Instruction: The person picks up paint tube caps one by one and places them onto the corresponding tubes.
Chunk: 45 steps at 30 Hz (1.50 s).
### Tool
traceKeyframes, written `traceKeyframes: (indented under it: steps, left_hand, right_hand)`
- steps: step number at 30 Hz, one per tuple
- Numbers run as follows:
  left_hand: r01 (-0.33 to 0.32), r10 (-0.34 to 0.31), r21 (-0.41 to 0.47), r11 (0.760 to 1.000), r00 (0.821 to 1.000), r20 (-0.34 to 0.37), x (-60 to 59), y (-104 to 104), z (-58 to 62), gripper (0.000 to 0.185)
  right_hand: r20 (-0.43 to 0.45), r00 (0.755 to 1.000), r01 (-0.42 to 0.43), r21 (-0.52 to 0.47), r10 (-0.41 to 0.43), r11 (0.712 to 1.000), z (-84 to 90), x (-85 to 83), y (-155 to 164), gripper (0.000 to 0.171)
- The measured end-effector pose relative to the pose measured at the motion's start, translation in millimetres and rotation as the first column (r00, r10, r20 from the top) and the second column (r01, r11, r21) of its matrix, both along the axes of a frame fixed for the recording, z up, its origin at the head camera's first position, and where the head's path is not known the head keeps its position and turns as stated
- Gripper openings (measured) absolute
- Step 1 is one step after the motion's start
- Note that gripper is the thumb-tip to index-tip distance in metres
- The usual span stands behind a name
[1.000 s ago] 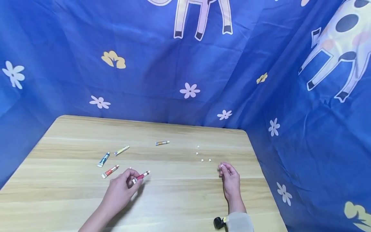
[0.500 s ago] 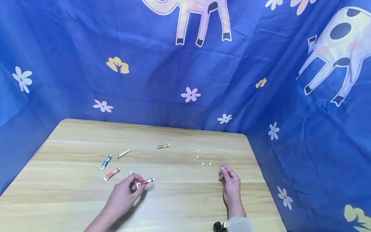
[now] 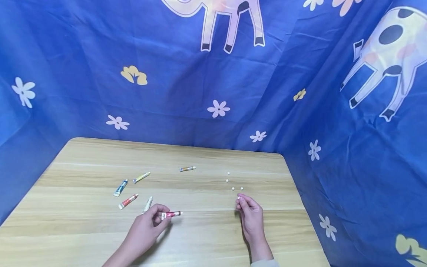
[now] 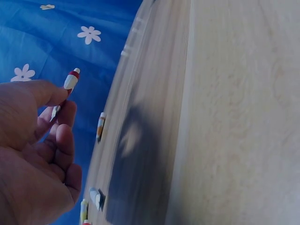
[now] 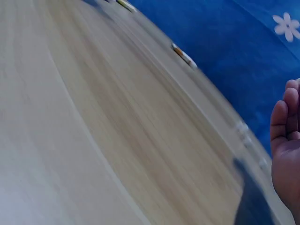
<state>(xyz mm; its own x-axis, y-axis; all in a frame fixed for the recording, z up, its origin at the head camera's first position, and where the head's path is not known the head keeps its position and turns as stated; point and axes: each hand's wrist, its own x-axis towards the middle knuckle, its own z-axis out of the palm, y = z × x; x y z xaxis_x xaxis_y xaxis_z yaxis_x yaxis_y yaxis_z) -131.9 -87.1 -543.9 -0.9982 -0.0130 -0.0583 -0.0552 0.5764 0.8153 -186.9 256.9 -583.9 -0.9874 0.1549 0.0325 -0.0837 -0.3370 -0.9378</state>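
My left hand [image 3: 151, 222] pinches a dark red paint tube [image 3: 172, 214] between thumb and fingers, above the table. Its pale narrow tip points right in the head view; the left wrist view shows the same tube [image 4: 71, 80] tip upward. Farther right, my right hand [image 3: 251, 217] pinches a tiny white cap [image 3: 238, 197] at its fingertips. Several similar white caps [image 3: 233, 188] lie just beyond that hand. A pale paint tube [image 3: 148, 203] lies close behind the left hand, partly hidden by it. In the right wrist view only part of the right hand [image 5: 288, 136] shows.
Left of the left hand lie an orange-red tube [image 3: 128, 201], a blue tube [image 3: 121, 188] and a yellow tube [image 3: 141, 177]. A brown-orange tube [image 3: 188, 169] lies near the back of the wooden table [image 3: 200, 244]. Blue printed cloth [image 3: 173, 81] hangs behind and beside it.
My right hand has moved left with the white cap. The left hand has shifted slightly right with the dark red tube, uncovering more of the pale tube. The head view has tilted a little.
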Motion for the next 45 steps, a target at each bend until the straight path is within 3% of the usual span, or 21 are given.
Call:
traceKeyframes:
  steps: [7,13,24,36,45]
  left_hand:
    - [0.014,-0.014,0.033,0.999,1.0,-0.003,2.1,9,2.7,0.019]
    - [0.029,-0.029,0.076,0.997,1.0,-0.004,7.6,18,4.9,0.019]
    - [0.04,-0.043,0.102,0.994,0.999,0.028,10.7,30,6.8,0.02]
    - [0.06,-0.067,0.109,0.992,0.996,0.054,12.1,33,3.6,0.019]
    - [0.088,-0.092,0.098,0.991,0.995,0.037,9.0,35,1.6,0.018]
  right_hand:
    - [0.055,0.997,-0.052,0.109,0.046,0.993,10.5,7.8,-20,0.015]
    - [0.041,0.995,-0.097,0.255,0.089,0.962,16.5,16.4,-37,0.027]
    - [-0.014,0.955,-0.255,0.48,0.298,0.839,16.6,30.4,-67,0.017]
    - [0.042,0.939,-0.31,0.538,0.342,0.784,12.8,35.3,-80,0.017]
    - [0.017,0.929,-0.322,0.529,0.37,0.785,15.7,36.0,-85,0.017]
